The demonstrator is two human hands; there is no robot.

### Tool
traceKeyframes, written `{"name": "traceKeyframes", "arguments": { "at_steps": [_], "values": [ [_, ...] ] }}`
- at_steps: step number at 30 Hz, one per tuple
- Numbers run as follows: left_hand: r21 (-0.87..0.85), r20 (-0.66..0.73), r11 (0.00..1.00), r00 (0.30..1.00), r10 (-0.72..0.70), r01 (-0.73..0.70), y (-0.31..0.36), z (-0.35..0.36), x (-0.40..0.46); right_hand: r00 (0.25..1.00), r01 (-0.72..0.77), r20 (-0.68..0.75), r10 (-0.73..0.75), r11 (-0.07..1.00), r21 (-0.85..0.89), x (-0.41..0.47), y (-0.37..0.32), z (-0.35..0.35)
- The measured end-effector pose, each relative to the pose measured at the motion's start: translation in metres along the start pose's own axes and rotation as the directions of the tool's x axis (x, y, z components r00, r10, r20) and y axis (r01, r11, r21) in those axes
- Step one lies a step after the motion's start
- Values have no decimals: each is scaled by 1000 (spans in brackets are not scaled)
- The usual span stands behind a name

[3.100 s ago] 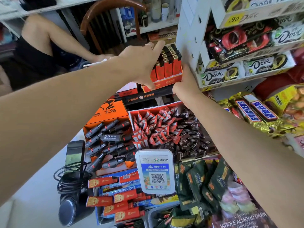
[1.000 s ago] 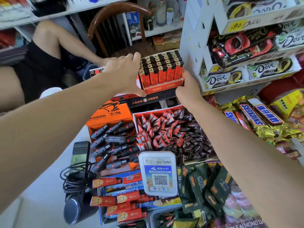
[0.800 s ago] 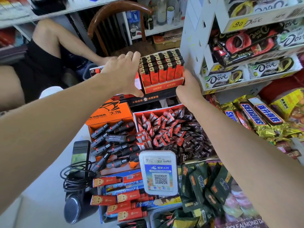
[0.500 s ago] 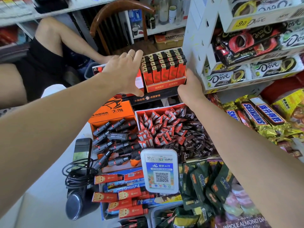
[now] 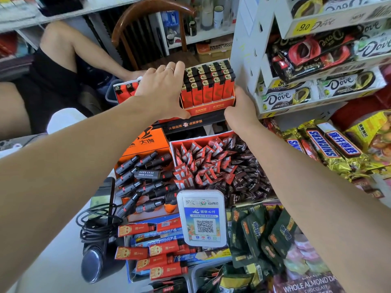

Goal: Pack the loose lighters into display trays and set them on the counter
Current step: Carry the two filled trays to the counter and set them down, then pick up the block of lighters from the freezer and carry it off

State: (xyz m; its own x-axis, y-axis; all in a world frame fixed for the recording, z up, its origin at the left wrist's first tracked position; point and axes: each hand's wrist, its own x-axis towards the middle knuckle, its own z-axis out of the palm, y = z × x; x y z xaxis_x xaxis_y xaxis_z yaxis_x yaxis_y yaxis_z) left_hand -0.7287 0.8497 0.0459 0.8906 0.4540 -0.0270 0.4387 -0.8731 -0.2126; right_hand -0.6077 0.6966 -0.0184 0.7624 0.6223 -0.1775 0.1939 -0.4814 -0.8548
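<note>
Being steadied beside the Dove rack (image 5: 249, 49), the stiff, light lighter tray (image 5: 208, 107) is held at both ends by the left hand (image 5: 163, 92) and right hand (image 5: 241, 111); loose lighters (image 5: 208, 87) could topple.

Bright, even daylight fills the shop; shadows are soft. Wide-angle distortion bends the shelves (image 5: 249, 49) at the edges, where slight blur creeps in.

Bare forearms, no sleeves; ring (image 5: 170, 69) on left hand (image 5: 163, 89).
</note>
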Motion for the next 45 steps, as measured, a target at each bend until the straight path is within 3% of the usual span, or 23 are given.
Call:
{"name": "traceKeyframes", "arguments": {
  "at_steps": [7,11,17,26,31,35,40,45],
  "values": [
    [24,-52,1000,998,19,-18,-2,-2,-5,999,-15,35,18,996,-85,-1,-5,-1],
    [24,-107,999,994,25,-23,-6,-10,-19,992,-107,44,118,974,-199,-1,-14,-4],
    [-102,-202,995,979,-3,-18,0,-33,-55,987,-133,51,151,955,-264,-20,-33,-11],
    [-290,-240,956,970,-35,-37,63,-61,-147,985,104,-89,-150,914,-393,-105,-44,-37],
    [-344,-238,938,970,-54,-32,106,-68,-199,949,248,-88,-303,890,-383,-164,-28,-53],
    [-484,-247,875,958,-146,9,130,-62,-249,912,345,-96,-398,873,-344,-213,-8,-67],
    [-638,-124,753,944,-304,159,162,-50,-312,904,393,-63,-423,880,-265,-268,27,-84],
    [-729,-73,648,916,-394,221,183,-38,-370,914,375,-63,-401,894,-246,-323,59,-104]
  ]
}}
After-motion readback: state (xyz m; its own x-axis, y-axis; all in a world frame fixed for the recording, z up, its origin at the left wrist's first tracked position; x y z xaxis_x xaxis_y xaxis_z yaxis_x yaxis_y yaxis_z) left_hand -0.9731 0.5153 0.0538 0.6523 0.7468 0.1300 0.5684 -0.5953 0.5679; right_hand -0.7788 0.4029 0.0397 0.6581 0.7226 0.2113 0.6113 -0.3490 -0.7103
